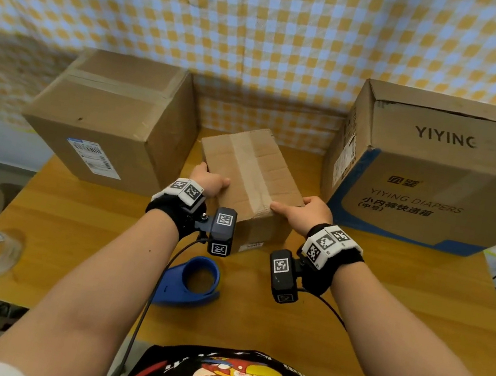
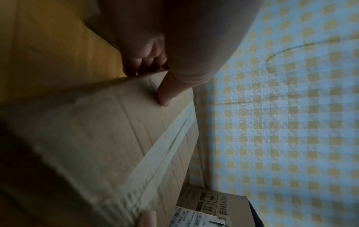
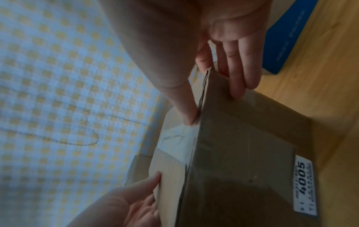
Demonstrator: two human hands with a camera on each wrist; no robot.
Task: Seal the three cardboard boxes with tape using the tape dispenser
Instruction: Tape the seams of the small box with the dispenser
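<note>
A checked yellow cloth hangs behind the wooden desk (image 1: 389, 279), where both hands clamp the small cardboard box (image 1: 253, 169) mid-desk: left hand (image 1: 208, 181) and right hand (image 1: 308, 213) grip its near top corners, thumbs on top. It is best set down square, taped seam up, before reaching for the blue tape dispenser (image 1: 190, 283) near the front edge. The box's underside and far end are hidden; the wrist views are blurred.

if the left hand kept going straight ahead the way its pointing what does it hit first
The left hand already grips the small box at its near left corner. Pushed on, away from the person, it would probably meet the large plain box behind-left, though depth is unclear.
</note>
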